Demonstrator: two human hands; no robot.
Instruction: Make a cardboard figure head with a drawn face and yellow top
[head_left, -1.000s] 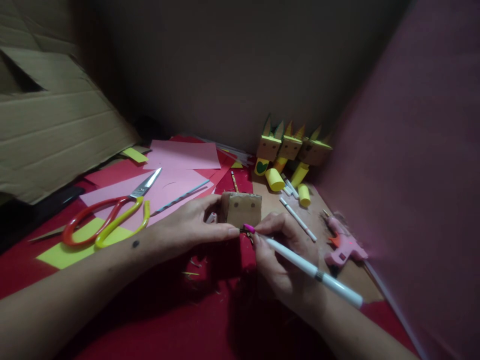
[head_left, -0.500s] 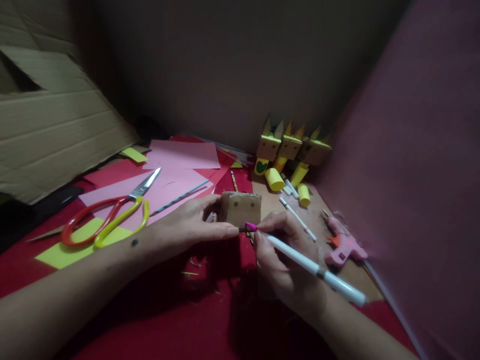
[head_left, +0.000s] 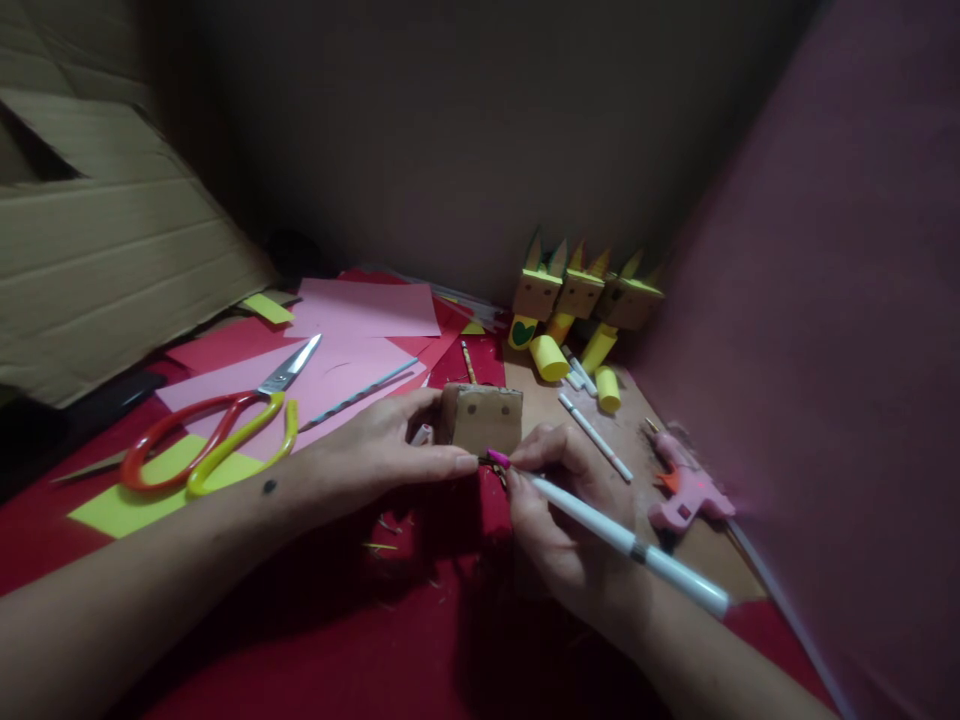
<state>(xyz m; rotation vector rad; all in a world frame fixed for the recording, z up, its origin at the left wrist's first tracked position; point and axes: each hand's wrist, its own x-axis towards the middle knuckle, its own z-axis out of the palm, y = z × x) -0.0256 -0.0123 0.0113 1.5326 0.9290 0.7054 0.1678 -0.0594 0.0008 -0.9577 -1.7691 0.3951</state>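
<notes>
While the left hand (head_left: 375, 455) pinches the small brown cardboard block (head_left: 482, 417) from its left, the right hand (head_left: 559, 510), closed around the white pink-tipped marker (head_left: 607, 530), sits just right; its long axis slants up-left, tip at the block's lower edge.

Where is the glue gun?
The pink glue gun lies at the right of the head view, by the pink wall, just beyond the right hand.

Scissors (head_left: 217, 430) lie left of the cardboard block (head_left: 481, 418) (glue gun (head_left: 686, 490) right, figures (head_left: 581, 295) behind).
</notes>
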